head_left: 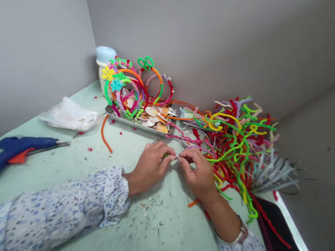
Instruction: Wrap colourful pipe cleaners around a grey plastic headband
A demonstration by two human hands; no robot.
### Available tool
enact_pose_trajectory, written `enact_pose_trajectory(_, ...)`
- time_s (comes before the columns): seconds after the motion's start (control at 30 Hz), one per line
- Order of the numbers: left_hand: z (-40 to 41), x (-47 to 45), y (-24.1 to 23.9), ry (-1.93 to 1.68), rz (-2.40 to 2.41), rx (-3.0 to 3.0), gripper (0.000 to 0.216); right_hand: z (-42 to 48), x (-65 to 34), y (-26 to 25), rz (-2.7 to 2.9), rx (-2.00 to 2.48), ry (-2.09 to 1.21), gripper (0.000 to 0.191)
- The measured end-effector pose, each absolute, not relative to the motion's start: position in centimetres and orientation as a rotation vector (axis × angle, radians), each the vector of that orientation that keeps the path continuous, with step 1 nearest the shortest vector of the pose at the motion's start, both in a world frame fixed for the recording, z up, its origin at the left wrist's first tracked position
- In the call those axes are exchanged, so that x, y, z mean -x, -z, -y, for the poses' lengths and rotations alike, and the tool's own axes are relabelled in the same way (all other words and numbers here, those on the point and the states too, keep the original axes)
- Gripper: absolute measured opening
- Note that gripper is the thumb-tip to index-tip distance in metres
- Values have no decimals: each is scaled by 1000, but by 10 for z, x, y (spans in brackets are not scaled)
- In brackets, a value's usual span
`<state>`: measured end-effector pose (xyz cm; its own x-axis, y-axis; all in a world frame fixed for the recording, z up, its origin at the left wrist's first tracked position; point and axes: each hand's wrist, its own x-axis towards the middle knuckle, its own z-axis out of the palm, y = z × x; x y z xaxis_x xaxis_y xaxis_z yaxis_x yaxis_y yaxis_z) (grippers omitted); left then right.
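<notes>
My left hand point(153, 164) and my right hand point(198, 173) meet over the middle of the table, fingertips almost touching. Both are closed in a pinch on a thin grey wire point(177, 157), of which only a short bit shows between the fingers. Just behind them, thin grey loops point(186, 124) lie among fuzzy pipe cleaners; whether these join the held piece I cannot tell. To the right of my right hand spreads a big tangled heap of coloured pipe cleaners point(243, 141), with red, green, yellow and pink strands.
A metal tray point(142, 128) holds shells and several pipe-cleaner-wrapped headbands point(130, 78), in front of a white container with a blue top point(105, 55). A blue glue gun point(15, 153) and plastic bag point(70, 114) lie left. Grey strips point(273, 173) and a black panel point(286, 235) are right.
</notes>
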<state>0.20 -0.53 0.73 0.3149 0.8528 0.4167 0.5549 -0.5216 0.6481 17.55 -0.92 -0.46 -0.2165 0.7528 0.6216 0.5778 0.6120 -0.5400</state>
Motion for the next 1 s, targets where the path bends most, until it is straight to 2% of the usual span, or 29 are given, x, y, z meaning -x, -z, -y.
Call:
enact_pose_trajectory(0.53, 5, -2, -8, -1197, -1260, -2107, 11, 15, -172, -1, 1869, 991, -85, 11)
enact_pose_trajectory(1.0, 5, -1, -8, -1213, -1141, -2008, 12, 13, -174, 7, 1972, 1063, -235, 19)
